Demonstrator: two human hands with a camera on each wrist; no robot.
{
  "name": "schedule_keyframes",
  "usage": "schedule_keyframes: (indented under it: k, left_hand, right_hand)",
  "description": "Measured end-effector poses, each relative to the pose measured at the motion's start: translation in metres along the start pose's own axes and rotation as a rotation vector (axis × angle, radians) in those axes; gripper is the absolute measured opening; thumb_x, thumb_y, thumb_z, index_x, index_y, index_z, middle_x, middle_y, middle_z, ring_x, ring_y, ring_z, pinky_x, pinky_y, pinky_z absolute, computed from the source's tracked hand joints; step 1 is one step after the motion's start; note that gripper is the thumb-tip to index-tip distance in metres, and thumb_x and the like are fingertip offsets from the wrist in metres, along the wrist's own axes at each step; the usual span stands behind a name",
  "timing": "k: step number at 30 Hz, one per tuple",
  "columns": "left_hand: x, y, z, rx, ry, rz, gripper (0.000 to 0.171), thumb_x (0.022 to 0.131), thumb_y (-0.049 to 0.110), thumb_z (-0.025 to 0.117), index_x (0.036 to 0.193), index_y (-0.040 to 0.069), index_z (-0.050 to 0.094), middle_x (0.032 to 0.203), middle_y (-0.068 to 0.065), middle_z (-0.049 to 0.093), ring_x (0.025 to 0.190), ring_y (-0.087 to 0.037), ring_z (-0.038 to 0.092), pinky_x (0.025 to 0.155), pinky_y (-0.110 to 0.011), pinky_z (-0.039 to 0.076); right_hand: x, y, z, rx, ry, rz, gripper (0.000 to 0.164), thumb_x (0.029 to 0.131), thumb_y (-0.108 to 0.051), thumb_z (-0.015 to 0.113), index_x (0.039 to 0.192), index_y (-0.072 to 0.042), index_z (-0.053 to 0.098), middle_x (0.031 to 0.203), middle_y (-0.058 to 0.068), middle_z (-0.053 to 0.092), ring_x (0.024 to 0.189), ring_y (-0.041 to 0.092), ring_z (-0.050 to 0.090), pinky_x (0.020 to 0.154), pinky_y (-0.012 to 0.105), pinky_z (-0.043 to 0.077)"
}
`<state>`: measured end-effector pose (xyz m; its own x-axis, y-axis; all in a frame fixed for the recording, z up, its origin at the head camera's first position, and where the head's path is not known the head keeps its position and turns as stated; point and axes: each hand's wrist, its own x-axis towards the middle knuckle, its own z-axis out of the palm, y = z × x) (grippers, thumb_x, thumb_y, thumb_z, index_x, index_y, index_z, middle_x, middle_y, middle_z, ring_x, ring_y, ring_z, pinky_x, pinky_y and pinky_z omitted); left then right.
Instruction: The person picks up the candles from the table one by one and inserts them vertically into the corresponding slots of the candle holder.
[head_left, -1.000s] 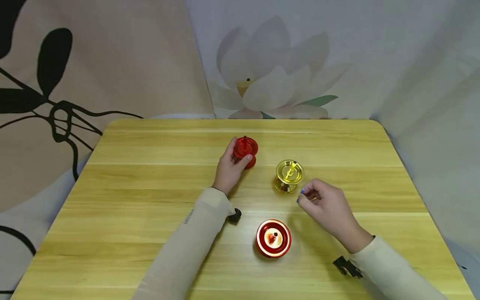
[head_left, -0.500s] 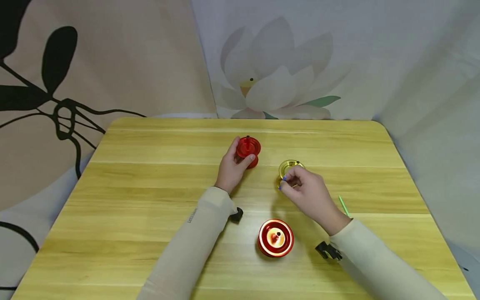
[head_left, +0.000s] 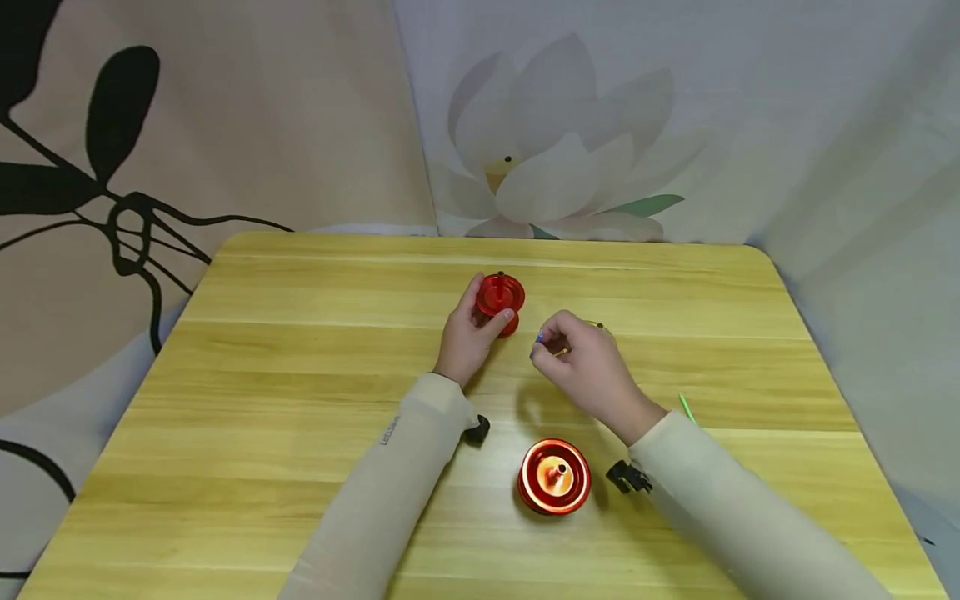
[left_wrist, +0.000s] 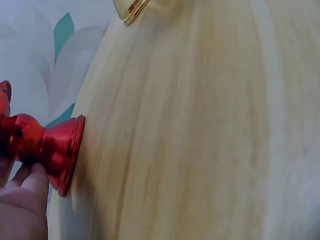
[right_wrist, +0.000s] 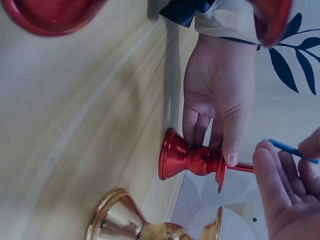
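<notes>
My left hand (head_left: 467, 337) grips a shiny red candle holder (head_left: 500, 296) that stands upright near the table's back; its thumb and fingers are around the stem. In the left wrist view the red candle holder's flared base (left_wrist: 62, 152) touches the wood. My right hand (head_left: 592, 367) pinches a thin blue stick (right_wrist: 287, 147) between thumb and finger, just right of the red holder. Behind the right hand, a gold candle holder (right_wrist: 120, 220) is mostly hidden in the head view. A second red candle holder (head_left: 554, 477) stands nearer to me, below both hands.
A thin green stick (head_left: 686, 406) lies on the wooden table (head_left: 300, 467), partly covered by the right sleeve (head_left: 720, 483). Fabric walls with a printed flower (head_left: 555, 179) and dark leaves border the table at the back and sides.
My right hand has moved left with the blue stick, from right of the gold candle holder to in front of it, covering it. The green stick has come into view. My left hand keeps its grip.
</notes>
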<state>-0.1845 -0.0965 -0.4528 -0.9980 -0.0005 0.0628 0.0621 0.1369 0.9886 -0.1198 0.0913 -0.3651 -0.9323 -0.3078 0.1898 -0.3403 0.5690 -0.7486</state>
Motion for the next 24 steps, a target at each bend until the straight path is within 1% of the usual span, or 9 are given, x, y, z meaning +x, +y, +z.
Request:
schedule_keyframes:
  k: [7, 15, 17, 18, 19, 21, 24]
  left_hand:
    - [-0.001, 0.0, -0.001, -0.022, 0.004, -0.004, 0.08, 0.094, 0.017, 0.074, 0.159, 0.009, 0.029, 0.154, -0.01, 0.044, 0.136, -0.022, 0.049, 0.11, -0.032, 0.042]
    - [-0.003, 0.003, 0.001, -0.053, 0.003, -0.003, 0.079, 0.094, 0.015, 0.073, 0.159, 0.008, 0.029, 0.154, -0.011, 0.044, 0.136, -0.022, 0.049, 0.11, -0.031, 0.042]
    - [-0.003, 0.003, 0.0, -0.059, 0.002, 0.002, 0.079, 0.094, 0.016, 0.073, 0.159, 0.008, 0.029, 0.154, -0.01, 0.044, 0.136, -0.022, 0.049, 0.11, -0.032, 0.042]
    - [-0.005, 0.007, 0.0, -0.064, -0.001, 0.0, 0.079, 0.094, 0.015, 0.073, 0.159, 0.007, 0.028, 0.154, -0.012, 0.044, 0.136, -0.023, 0.049, 0.111, -0.033, 0.042]
    - [-0.004, 0.007, 0.0, -0.065, 0.0, 0.0, 0.079, 0.094, 0.015, 0.073, 0.159, 0.007, 0.028, 0.154, -0.012, 0.044, 0.136, -0.023, 0.049, 0.111, -0.033, 0.042]
    - [-0.004, 0.007, 0.0, -0.066, 0.0, -0.008, 0.079, 0.094, 0.014, 0.073, 0.159, 0.007, 0.028, 0.154, -0.012, 0.044, 0.136, -0.022, 0.049, 0.111, -0.032, 0.042]
    - [-0.004, 0.007, 0.0, -0.067, 0.003, -0.025, 0.078, 0.094, 0.013, 0.072, 0.159, 0.007, 0.028, 0.155, -0.011, 0.043, 0.136, -0.022, 0.049, 0.11, -0.032, 0.042]
  right_hand:
    - [0.017, -0.003, 0.008, -0.046, 0.015, -0.014, 0.006, 0.092, -0.014, 0.064, 0.092, -0.01, 0.06, 0.09, 0.001, 0.068, 0.088, 0.016, 0.069, 0.075, 0.034, 0.06]
    - [0.034, -0.003, 0.012, -0.119, 0.04, -0.011, 0.006, 0.093, -0.011, 0.063, 0.097, -0.007, 0.06, 0.094, 0.006, 0.068, 0.09, 0.021, 0.07, 0.078, 0.037, 0.061]
    - [0.039, -0.003, 0.013, -0.117, 0.047, -0.023, 0.007, 0.093, -0.011, 0.064, 0.097, -0.007, 0.06, 0.094, 0.007, 0.069, 0.09, 0.022, 0.071, 0.077, 0.038, 0.061]
    - [0.042, -0.003, 0.013, -0.113, 0.048, -0.024, 0.007, 0.093, -0.011, 0.064, 0.097, -0.007, 0.061, 0.094, 0.007, 0.069, 0.09, 0.022, 0.071, 0.077, 0.038, 0.061]
    - [0.044, -0.003, 0.013, -0.106, 0.049, -0.025, 0.007, 0.093, -0.011, 0.064, 0.097, -0.006, 0.061, 0.095, 0.007, 0.069, 0.089, 0.022, 0.072, 0.076, 0.039, 0.061]
    - [0.05, -0.003, 0.012, -0.087, 0.044, -0.006, 0.008, 0.094, -0.012, 0.064, 0.098, -0.006, 0.061, 0.096, 0.008, 0.07, 0.09, 0.023, 0.072, 0.075, 0.039, 0.061]
    - [0.059, -0.004, 0.012, -0.066, 0.036, 0.048, 0.009, 0.096, -0.014, 0.062, 0.102, -0.007, 0.061, 0.099, 0.008, 0.069, 0.092, 0.023, 0.071, 0.074, 0.038, 0.061]
